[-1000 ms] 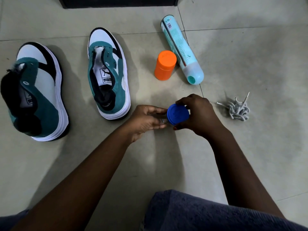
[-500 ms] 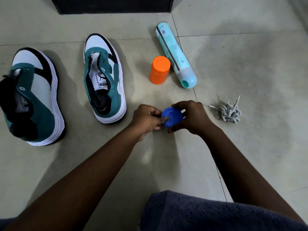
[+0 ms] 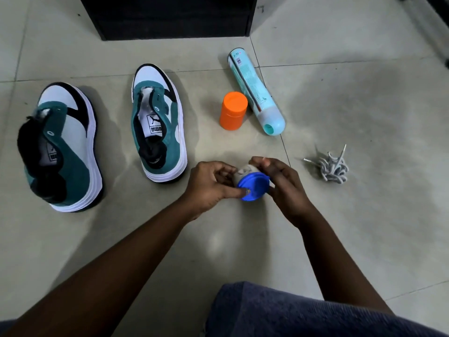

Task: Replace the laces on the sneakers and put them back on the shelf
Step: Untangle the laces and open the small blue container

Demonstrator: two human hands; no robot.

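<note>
The left hand (image 3: pixel 209 184) and the right hand (image 3: pixel 281 186) are holding a small container with a blue lid (image 3: pixel 254 187) just above the tiled floor (image 3: pixel 364 105). The left thumb is pressing against the lid's rim, with the fingers curled round the pale body behind it; the right fingers are curling round the opposite side. Two teal, white and black sneakers are sitting unlaced on the floor: the left sneaker (image 3: pixel 62 147) far left, the right sneaker (image 3: pixel 158 122) near the left hand. A bundle of grey laces (image 3: pixel 332 167) is lying to the right of the hands. An orange container (image 3: pixel 233 110) is standing beside a pale spray can (image 3: pixel 255 91) lying on its side. A dark shelf unit (image 3: pixel 170 17) is standing beyond.
</note>
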